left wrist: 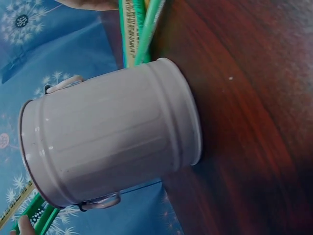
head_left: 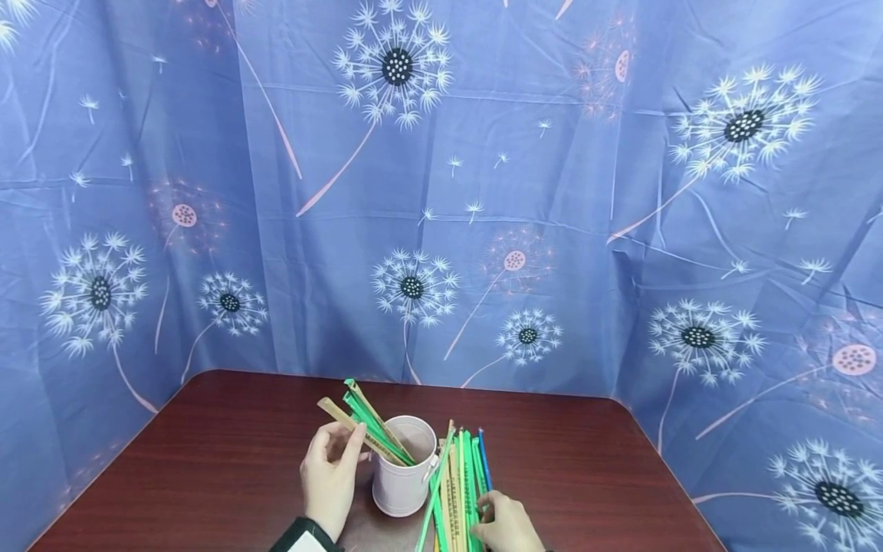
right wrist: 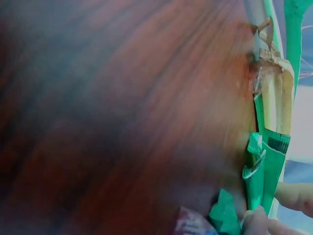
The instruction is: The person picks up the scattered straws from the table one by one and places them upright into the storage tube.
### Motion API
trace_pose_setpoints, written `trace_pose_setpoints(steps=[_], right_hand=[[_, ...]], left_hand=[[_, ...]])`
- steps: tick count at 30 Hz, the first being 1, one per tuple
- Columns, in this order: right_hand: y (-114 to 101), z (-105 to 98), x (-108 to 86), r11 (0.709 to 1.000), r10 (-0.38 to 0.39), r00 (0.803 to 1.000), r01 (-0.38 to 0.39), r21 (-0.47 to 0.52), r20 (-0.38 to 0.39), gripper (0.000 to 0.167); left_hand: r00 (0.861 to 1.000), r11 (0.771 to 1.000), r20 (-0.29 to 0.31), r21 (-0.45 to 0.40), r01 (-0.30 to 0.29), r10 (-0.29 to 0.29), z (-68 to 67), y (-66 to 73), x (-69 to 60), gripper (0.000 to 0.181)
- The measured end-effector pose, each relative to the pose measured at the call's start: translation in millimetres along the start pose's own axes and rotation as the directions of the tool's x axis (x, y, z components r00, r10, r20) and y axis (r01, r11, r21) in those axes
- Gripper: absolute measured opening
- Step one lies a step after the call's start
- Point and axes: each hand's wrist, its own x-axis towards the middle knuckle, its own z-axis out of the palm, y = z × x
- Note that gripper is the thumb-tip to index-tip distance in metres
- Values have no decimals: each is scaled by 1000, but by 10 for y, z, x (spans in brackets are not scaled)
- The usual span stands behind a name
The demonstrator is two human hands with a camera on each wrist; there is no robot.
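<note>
A pale pinkish-white metal cup (head_left: pixel 403 479) with small side handles stands upright on the table. Several slim green and tan paper-wrapped sticks (head_left: pixel 372 418) lean out over its left rim. My left hand (head_left: pixel 334 468) pinches these sticks at the rim; some of its fingers are hidden behind them. Right of the cup lies a bundle of similar green and tan wrapped sticks (head_left: pixel 455 498), with a blue one (head_left: pixel 485 460) at its right edge. My right hand (head_left: pixel 507 525) grips a green wrapped stick (right wrist: pixel 274 171) at the bundle's near right side, thumb and fingers on either side of it.
A dark red-brown wooden table (head_left: pixel 586 460) carries everything. Blue curtains (head_left: pixel 310 268) with dandelion prints hang around its back and sides. A small dark red and white thing (right wrist: pixel 193 223) lies near the sticks in the right wrist view.
</note>
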Motion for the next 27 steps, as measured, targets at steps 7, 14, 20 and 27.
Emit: trace_pose_setpoints(steps=[7,14,20,27], right_hand=[[3,11,20,998,57,998,-58,28,38,37],[-4,27,22,998,56,998,-58,39,37,42],[-8,7,3,996,30,999,-32,80,25,46],[-18,-19,20,960,141,987,-155,233,75,45]], left_hand=[[1000,992,26,128,4,-8,-11,-76,-19,18],[994,979,102,205,16,-38,-36,-119,-22,20],[986,955,155,297,8,-57,-61,-144,2,22],[971,959,201,274,69,-127,-60,-146,-17,25]])
